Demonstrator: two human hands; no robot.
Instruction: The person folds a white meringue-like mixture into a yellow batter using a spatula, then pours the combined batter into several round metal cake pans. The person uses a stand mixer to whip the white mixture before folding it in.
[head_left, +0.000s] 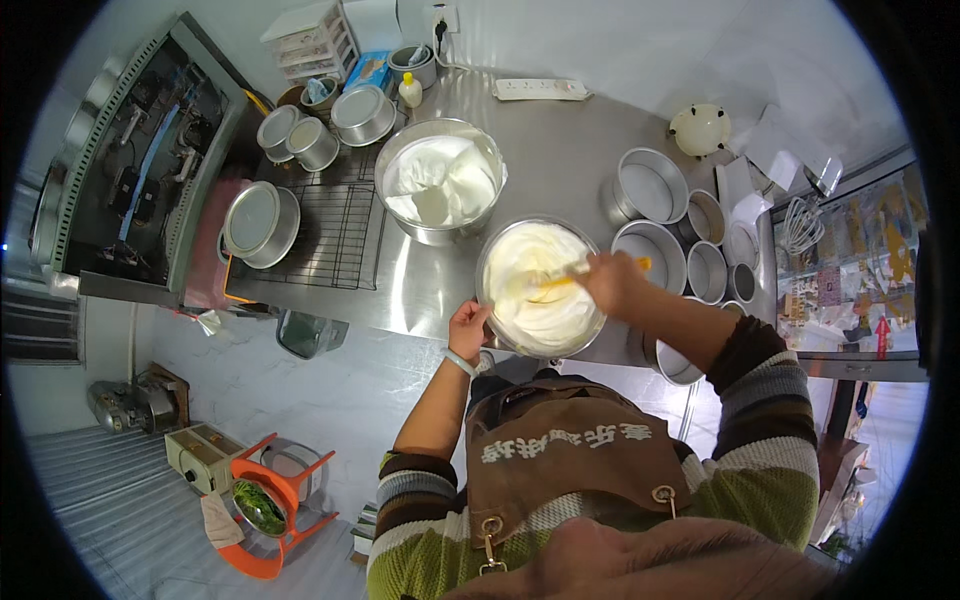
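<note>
My right hand (611, 283) grips a yellow-handled spatula (559, 282), whose blurred lower end is in pale yellow batter (551, 322). The batter lies in a round bowl (598, 339) near the front edge of the steel counter. With its fingers closed on the bowl's left rim, my left hand (469, 322) holds it. Behind and to the left stands a metal bowl (442, 234) filled with stiff white whipped foam (442, 176); neither hand touches it.
Round metal cake tins (651, 186) in several sizes stand at right beside a white stand mixer (742, 195). At left are a black wire rack (337, 225), upturned tins (262, 225) and an oven-like appliance (180, 255). A power strip (541, 90) lies along the wall.
</note>
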